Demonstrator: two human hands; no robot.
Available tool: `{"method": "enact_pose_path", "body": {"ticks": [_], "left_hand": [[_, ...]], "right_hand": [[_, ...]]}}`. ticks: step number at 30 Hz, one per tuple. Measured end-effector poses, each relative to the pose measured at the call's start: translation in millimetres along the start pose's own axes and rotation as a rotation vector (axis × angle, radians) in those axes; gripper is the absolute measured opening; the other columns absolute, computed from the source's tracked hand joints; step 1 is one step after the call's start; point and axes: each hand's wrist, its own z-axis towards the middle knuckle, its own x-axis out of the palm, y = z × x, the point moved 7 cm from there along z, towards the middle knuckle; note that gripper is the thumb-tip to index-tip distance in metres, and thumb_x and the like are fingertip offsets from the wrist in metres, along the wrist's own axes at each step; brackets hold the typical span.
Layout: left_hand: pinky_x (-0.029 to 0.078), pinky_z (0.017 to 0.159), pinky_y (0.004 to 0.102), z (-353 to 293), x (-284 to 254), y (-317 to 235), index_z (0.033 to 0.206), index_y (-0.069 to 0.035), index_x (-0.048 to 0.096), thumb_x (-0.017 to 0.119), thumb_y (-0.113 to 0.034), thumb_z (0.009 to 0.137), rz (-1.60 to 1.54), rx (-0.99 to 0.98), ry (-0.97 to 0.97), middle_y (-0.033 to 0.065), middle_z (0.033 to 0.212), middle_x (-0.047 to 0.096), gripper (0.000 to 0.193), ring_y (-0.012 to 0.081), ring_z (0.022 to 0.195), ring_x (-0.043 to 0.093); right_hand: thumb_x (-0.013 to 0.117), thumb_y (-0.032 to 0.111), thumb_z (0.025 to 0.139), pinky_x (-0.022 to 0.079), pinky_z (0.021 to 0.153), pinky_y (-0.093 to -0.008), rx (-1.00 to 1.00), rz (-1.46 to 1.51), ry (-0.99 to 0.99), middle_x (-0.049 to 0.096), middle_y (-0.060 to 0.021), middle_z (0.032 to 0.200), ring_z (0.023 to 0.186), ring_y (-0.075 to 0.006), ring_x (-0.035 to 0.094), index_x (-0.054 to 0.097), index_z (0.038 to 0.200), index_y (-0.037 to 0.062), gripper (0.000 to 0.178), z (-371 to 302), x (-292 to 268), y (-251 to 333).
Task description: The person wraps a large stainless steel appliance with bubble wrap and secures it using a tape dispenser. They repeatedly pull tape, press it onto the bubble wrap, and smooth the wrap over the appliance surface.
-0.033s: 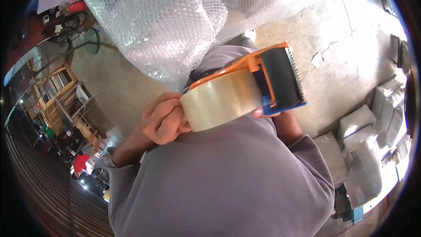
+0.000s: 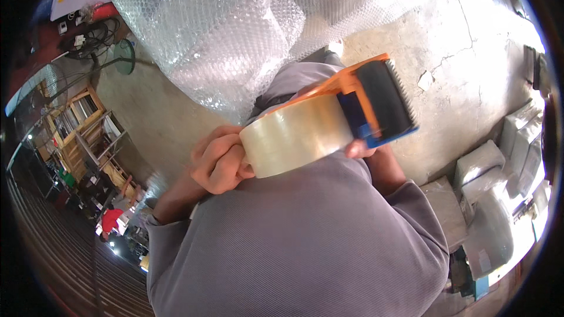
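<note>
Head view: left fingers [image 2: 220, 158] curl tightly against the tape roll [image 2: 298, 136], right fingers [image 2: 356, 149] clasp its dispenser [image 2: 383, 101].

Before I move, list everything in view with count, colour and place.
Dispenser: 1, orange, blue and black, between the hands
Tape: 1 roll, clear yellowish, on the dispenser
Bubble wrap: sheet count unclear, clear, top centre
Floor: 1, grey, beneath
Packs: several, greyish, right
Cables: uncountable, black, upper left
Disc: 1, green, upper left
Co-worker: 1, red top, far lower left
Clutter at far left: too small to tell
Shirt: 1, grey, bottom centre
Left hand: 1, curled, tape's left edge
Right hand: 1, partly hidden, dispenser's lower edge
</note>
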Motion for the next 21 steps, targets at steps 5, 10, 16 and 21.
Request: {"method": "enact_pose_path", "body": {"ticks": [5, 10, 16, 21], "left_hand": [[0.062, 0.061, 0.0372, -9.8, 7.3, 14.9, 0.105, 0.005, 0.053, 0.070, -0.021, 0.102, -0.028, -0.076, 0.033, 0.0178, 0.098, 0.064, 0.032, 0.0291, 0.079, 0.073], [0.060, 0.063, 0.0320, -46.6, 22.0, 30.7, 0.112, 0.002, 0.053, 0.078, -0.020, 0.097, -0.130, -0.277, -0.138, 0.0156, 0.105, 0.067, 0.036, 0.0239, 0.085, 0.073], [0.062, 0.085, 0.0369, -89.2, 34.9, 63.9, 0.122, -0.003, 0.068, 0.078, -0.012, 0.091, -0.450, -0.582, 0.180, 0.0125, 0.122, 0.073, 0.034, 0.0269, 0.111, 0.073], [0.062, 0.083, 0.0385, -54.6, 21.1, 50.4, 0.115, -0.001, 0.074, 0.078, -0.013, 0.087, -0.431, -0.293, 0.096, 0.0166, 0.121, 0.074, 0.031, 0.0317, 0.107, 0.074]], "right_hand": [[0.101, 0.033, 0.065, 0.050, 0.103, -0.0457, -0.297, 0.193, 0.076, 0.055, -0.0243, 0.137, 0.127, -0.0355, 0.057, 0.046, 0.145, -0.0044, 0.104, 26.6, 16.8, 14.5], [0.097, 0.029, 0.072, 0.053, 0.103, -0.0538, -0.652, 0.471, 0.225, 0.049, -0.0374, 0.140, 0.130, -0.0483, 0.056, 0.040, 0.146, -0.0062, 0.100, 79.0, 31.5, 40.5], [0.092, 0.023, 0.077, 0.046, 0.112, -0.0604, -0.580, 0.480, 0.238, 0.043, -0.0467, 0.144, 0.140, -0.0564, 0.047, 0.030, 0.149, -0.0058, 0.099, 84.1, 33.8, 41.1], [0.086, 0.020, 0.079, 0.029, 0.123, -0.0656, -0.541, 0.515, 0.247, 0.033, -0.0479, 0.152, 0.147, -0.0567, 0.038, 0.025, 0.153, -0.0047, 0.099, 77.0, 40.6, 36.6]]}}
